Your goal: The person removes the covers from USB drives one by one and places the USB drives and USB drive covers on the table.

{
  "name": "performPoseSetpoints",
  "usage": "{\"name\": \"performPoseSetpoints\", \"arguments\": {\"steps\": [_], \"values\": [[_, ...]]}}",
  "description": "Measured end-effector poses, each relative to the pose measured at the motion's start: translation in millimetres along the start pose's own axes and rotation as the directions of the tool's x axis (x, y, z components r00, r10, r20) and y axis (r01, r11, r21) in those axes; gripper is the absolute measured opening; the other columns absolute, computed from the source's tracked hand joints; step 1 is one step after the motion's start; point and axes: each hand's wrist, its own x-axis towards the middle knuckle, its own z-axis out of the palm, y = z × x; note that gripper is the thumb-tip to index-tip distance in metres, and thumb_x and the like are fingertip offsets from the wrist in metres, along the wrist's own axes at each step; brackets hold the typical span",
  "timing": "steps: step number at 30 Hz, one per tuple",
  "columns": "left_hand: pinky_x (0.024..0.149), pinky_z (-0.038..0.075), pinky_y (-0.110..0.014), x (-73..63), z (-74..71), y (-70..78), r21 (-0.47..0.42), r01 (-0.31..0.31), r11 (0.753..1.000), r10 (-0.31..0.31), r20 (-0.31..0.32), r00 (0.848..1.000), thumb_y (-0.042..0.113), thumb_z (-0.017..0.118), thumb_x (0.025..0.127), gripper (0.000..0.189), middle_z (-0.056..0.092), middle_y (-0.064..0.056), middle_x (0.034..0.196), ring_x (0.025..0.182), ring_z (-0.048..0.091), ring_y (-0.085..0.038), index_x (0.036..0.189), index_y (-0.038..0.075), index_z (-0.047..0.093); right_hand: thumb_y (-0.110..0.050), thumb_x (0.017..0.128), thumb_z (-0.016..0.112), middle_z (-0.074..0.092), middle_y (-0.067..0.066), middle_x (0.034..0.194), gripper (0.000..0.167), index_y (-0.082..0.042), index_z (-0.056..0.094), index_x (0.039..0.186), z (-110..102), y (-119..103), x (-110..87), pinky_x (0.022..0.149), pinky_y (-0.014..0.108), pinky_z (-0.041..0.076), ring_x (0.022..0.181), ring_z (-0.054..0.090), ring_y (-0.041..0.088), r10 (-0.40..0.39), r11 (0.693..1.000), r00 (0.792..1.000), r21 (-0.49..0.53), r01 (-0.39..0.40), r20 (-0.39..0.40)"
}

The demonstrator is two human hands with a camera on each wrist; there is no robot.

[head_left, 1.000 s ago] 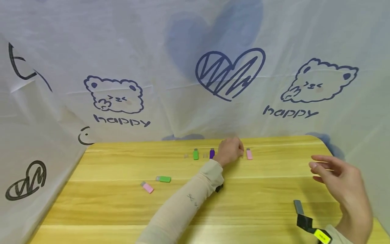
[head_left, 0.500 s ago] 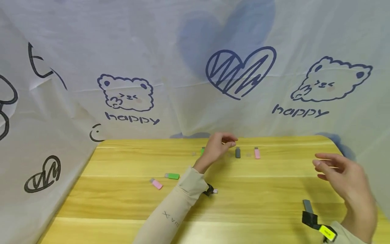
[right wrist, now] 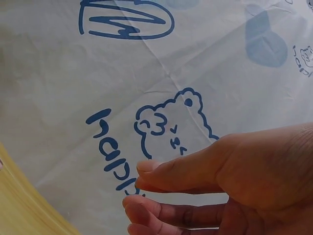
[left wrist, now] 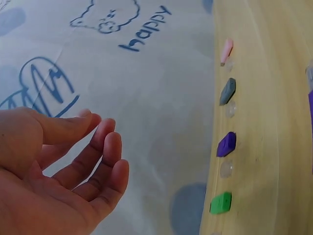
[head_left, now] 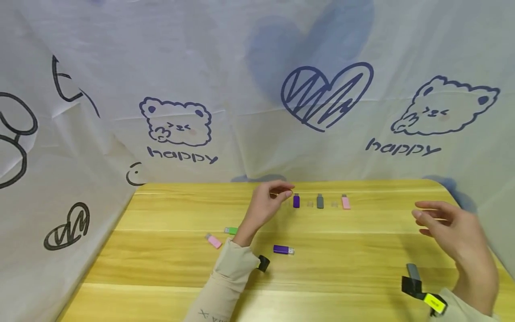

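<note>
My left hand [head_left: 266,203] hovers over the back row of USB sticks, fingers loosely bent and holding nothing. Just right of its fingertips lies a purple USB stick [head_left: 296,201], then a grey USB stick [head_left: 320,201] and a pink USB stick [head_left: 346,202]. A green USB stick [left wrist: 221,203] of that row, hidden behind this hand in the head view, shows in the left wrist view. Small clear pieces [head_left: 310,204] lie between the sticks. Over the table's right side, my right hand [head_left: 454,237] is raised, its fingers relaxed with nothing in them.
Nearer on the wooden table [head_left: 342,277] lie a pink stick [head_left: 214,241], a green stick [head_left: 231,230] partly behind the left wrist, and a purple stick [head_left: 283,249]. Another grey stick [head_left: 412,271] is beside the right wrist's black strap. A printed cloth [head_left: 249,89] hangs behind.
My left hand has moved left along the back row, uncovering the grey and purple sticks there and covering the green one. The right hand has barely moved; the head view has shifted slightly.
</note>
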Motion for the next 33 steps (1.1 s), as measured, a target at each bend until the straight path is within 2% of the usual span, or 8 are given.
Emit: {"name": "performPoseSetpoints", "arguments": {"steps": [6,11,18,22,25,27,30,33], "values": [[0.083,0.059,-0.033,-9.9,-11.4,-4.3,-0.064,0.009,0.998,-0.011,-0.028,1.000,0.010,0.067,0.100,0.019,0.075,-0.011,0.111,0.098,0.070,-0.022,0.117,0.006,0.076,-0.031,0.105,0.060,0.066,0.031,0.117,0.053,0.011,0.055,0.137,2.9,0.0,1.5,0.062,0.019,0.057,0.072,0.059,-0.010,0.034,0.999,0.999,-0.010,-0.033,0.019],[0.084,0.059,-0.034,-13.5,-18.4,-5.1,-0.070,0.019,0.997,-0.022,-0.034,0.999,0.009,0.068,0.100,0.018,0.075,-0.011,0.110,0.098,0.071,-0.024,0.115,0.004,0.076,-0.031,0.105,0.060,0.063,0.035,0.120,0.055,0.013,0.054,0.138,6.8,-1.7,1.9,0.062,0.021,0.058,0.073,0.059,-0.008,0.064,0.998,0.997,-0.023,-0.063,0.031],[0.087,0.058,-0.035,-17.9,-27.8,-7.6,-0.103,0.059,0.993,-0.064,-0.041,0.997,0.009,0.068,0.100,0.018,0.075,-0.009,0.108,0.098,0.071,-0.022,0.114,0.003,0.076,-0.028,0.105,0.061,0.064,0.036,0.119,0.053,0.014,0.054,0.135,11.1,-6.2,5.2,0.061,0.020,0.058,0.072,0.058,-0.008,0.040,0.997,0.999,-0.062,-0.038,0.035],[0.090,0.058,-0.037,-20.8,-34.9,-8.4,-0.130,0.073,0.989,-0.079,-0.043,0.996,0.009,0.068,0.100,0.019,0.075,-0.009,0.110,0.101,0.070,-0.022,0.116,0.003,0.076,-0.031,0.105,0.061,0.065,0.032,0.118,0.053,0.011,0.055,0.136,15.5,-9.3,7.8,0.062,0.019,0.057,0.073,0.062,-0.005,0.001,0.996,0.998,-0.091,0.005,0.069],[0.093,0.057,-0.039,-22.6,-40.5,-7.9,-0.144,0.065,0.987,-0.074,-0.056,0.996,0.010,0.067,0.100,0.018,0.075,-0.009,0.111,0.102,0.070,-0.023,0.116,0.004,0.076,-0.032,0.104,0.062,0.067,0.030,0.117,0.051,0.009,0.058,0.135,20.3,-13.0,7.5,0.062,0.020,0.057,0.075,0.068,0.003,-0.047,0.993,0.995,-0.106,0.056,0.092],[0.094,0.056,-0.040,-22.9,-43.9,-7.6,-0.149,0.054,0.987,-0.064,-0.061,0.996,0.010,0.067,0.101,0.019,0.074,-0.010,0.112,0.104,0.069,-0.024,0.116,0.003,0.075,-0.033,0.104,0.062,0.068,0.028,0.115,0.049,0.007,0.060,0.133,24.3,-15.1,6.5,0.062,0.021,0.057,0.079,0.073,0.013,-0.069,0.989,0.992,-0.119,0.082,0.107],[0.095,0.056,-0.042,-22.9,-47.6,-7.7,-0.151,0.042,0.988,-0.052,-0.065,0.997,0.011,0.067,0.101,0.019,0.074,-0.011,0.112,0.104,0.069,-0.026,0.116,0.003,0.075,-0.031,0.105,0.062,0.068,0.026,0.114,0.045,0.005,0.062,0.130,28.9,-15.4,4.2,0.065,0.031,0.060,0.090,0.074,0.034,-0.101,0.980,0.986,-0.154,0.122,0.135],[0.095,0.056,-0.041,-22.2,-50.2,-8.0,-0.154,0.041,0.987,-0.051,-0.062,0.997,0.011,0.067,0.101,0.019,0.074,-0.011,0.112,0.104,0.069,-0.025,0.116,0.002,0.075,-0.030,0.105,0.061,0.068,0.024,0.112,0.042,0.005,0.063,0.129,31.6,-12.8,0.7,0.068,0.044,0.061,0.100,0.070,0.046,-0.108,0.969,0.979,-0.202,0.143,0.175]]}}
